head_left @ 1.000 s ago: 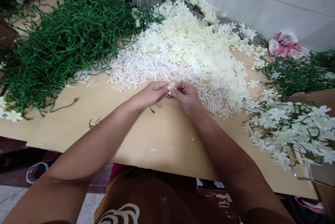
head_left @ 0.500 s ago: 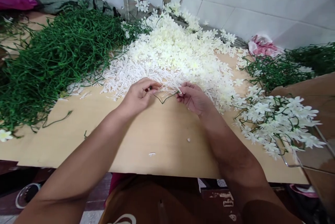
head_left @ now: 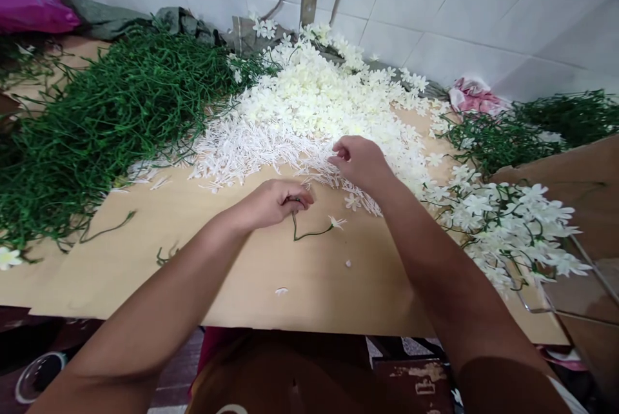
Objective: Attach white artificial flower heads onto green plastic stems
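My left hand [head_left: 283, 202] is closed on a thin green artificial flower stem [head_left: 312, 234]. The stem hangs below the fingers, bends sharply, and ends in a small white spiky tip [head_left: 337, 223] pointing right. Above and to the right, my right hand [head_left: 360, 159] hovers at the edge of the pile of thin white stamen-like pieces [head_left: 236, 149]. Its fingers are curled together, and whatever they hold, if anything, is hidden. Behind both hands spreads a heap of white and pale yellow artificial blossoms [head_left: 314, 88].
A big heap of green stems [head_left: 130, 91] covers the left side. At right, white flowers on stems [head_left: 522, 220] lie over a wire frame [head_left: 536, 305] beside brown cardboard [head_left: 570, 166]. A pink and white cloth [head_left: 476, 97] lies by the tiled wall [head_left: 449, 8].
My right hand has let go of the stem's tip and moved slightly up to the white pieces. My left hand has come down and right with the stem, whose white tip now shows.
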Tool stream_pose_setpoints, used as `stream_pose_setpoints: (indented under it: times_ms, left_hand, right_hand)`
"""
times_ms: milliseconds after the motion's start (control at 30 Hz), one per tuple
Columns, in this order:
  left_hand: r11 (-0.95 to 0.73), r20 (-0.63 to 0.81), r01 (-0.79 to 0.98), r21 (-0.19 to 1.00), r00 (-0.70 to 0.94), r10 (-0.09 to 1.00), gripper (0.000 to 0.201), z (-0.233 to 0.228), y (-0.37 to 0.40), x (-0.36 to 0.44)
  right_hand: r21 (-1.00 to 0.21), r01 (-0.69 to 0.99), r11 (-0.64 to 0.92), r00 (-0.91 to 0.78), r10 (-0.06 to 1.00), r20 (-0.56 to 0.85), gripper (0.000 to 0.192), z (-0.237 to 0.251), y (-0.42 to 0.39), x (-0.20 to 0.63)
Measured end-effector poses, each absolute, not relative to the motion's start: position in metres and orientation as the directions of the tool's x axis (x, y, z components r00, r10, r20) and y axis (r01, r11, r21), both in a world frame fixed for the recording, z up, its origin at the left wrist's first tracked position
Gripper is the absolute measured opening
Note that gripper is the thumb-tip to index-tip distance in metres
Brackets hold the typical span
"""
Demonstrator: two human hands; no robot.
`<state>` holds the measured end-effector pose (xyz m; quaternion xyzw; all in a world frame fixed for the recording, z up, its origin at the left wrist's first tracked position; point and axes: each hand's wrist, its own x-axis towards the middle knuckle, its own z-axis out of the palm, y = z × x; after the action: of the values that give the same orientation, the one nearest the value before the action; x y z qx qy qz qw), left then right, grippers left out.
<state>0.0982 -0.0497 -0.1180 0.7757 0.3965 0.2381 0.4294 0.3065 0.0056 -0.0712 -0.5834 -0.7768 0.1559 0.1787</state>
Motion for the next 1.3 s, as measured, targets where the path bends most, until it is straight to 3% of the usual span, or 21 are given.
stream_pose_setpoints:
  times_ms: [67, 133, 233, 367, 467, 667, 800, 900, 1000, 1100, 1300]
  left_hand:
    - [-0.351, 0.071, 0.431, 0.831, 0.544, 0.836, 0.017, -0.118, -0.048, 0.097]
    - [-0.389, 0.139, 0.461, 0.798, 0.487, 0.862, 0.019, -0.119, -0.045, 0.096]
    - [-0.428, 0.225, 0.493, 0.757, 0.419, 0.88, 0.022, -0.12, -0.041, 0.098]
    - [-0.38, 0.191, 0.503, 0.776, 0.387, 0.902, 0.024, -0.125, -0.035, 0.102]
    - [-0.326, 0.142, 0.512, 0.795, 0.365, 0.92, 0.025, -0.127, -0.034, 0.103]
    - [-0.279, 0.087, 0.541, 0.793, 0.353, 0.932, 0.025, -0.127, -0.034, 0.102]
    - [-0.274, 0.079, 0.567, 0.777, 0.344, 0.936, 0.026, -0.126, -0.033, 0.103]
    - [-0.266, 0.074, 0.557, 0.787, 0.342, 0.937, 0.027, -0.127, -0.033, 0.102]
    - [-0.256, 0.077, 0.527, 0.81, 0.338, 0.938, 0.027, -0.128, -0.032, 0.101]
    - [-0.23, 0.081, 0.481, 0.846, 0.31, 0.947, 0.025, -0.128, -0.032, 0.102]
    - [-0.074, 0.048, 0.152, 0.986, 0.167, 0.985, 0.032, -0.125, -0.031, 0.107]
  right_hand:
    - [-0.28, 0.921, 0.272, -0.252, 0.962, 0.107, 0.007, -0.084, 0.016, 0.296]
    - [-0.252, 0.927, 0.279, -0.254, 0.959, 0.127, 0.004, -0.092, 0.023, 0.294]
    - [-0.472, 0.835, 0.282, -0.234, 0.959, 0.159, 0.01, -0.089, 0.028, 0.307]
    - [-0.822, 0.538, 0.187, -0.148, 0.981, 0.127, 0.015, -0.073, 0.032, 0.334]
    - [-0.921, 0.376, 0.102, -0.12, 0.991, 0.061, 0.026, -0.07, 0.037, 0.349]
    - [-0.87, 0.478, 0.121, -0.033, 0.992, 0.12, 0.025, -0.072, 0.041, 0.348]
    - [-0.701, 0.695, 0.16, -0.05, 0.983, 0.175, 0.017, -0.076, 0.047, 0.334]
    - [-0.553, 0.811, 0.19, -0.1, 0.977, 0.189, 0.024, -0.084, 0.058, 0.324]
    - [-0.487, 0.848, 0.208, -0.148, 0.976, 0.157, 0.033, -0.083, 0.064, 0.319]
    - [-0.526, 0.823, 0.213, -0.14, 0.974, 0.176, 0.028, -0.072, 0.056, 0.319]
    - [-0.867, 0.448, 0.218, -0.214, 0.968, 0.132, 0.013, -0.065, 0.016, 0.298]
